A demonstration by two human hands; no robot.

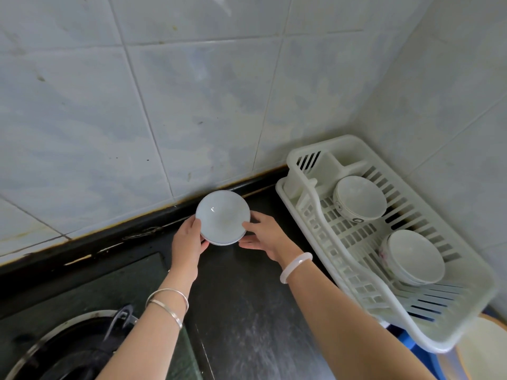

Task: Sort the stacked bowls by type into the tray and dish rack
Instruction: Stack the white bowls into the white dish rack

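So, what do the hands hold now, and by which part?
The stacked bowls: the left hand grips the left rim, the right hand the right rim.

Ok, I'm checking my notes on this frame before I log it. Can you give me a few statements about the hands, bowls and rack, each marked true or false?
1. The left hand and right hand both hold the stack. True.
2. The rack holds three bowls. False: it holds two, a far bowl and a near bowl.
3. The rack stands left of the stack. False: it stands to the right, in the wall corner.
4. A burner shows at the lower left. True.
5. The bowls in the rack lie upside down. False: both are tilted with their open insides showing.
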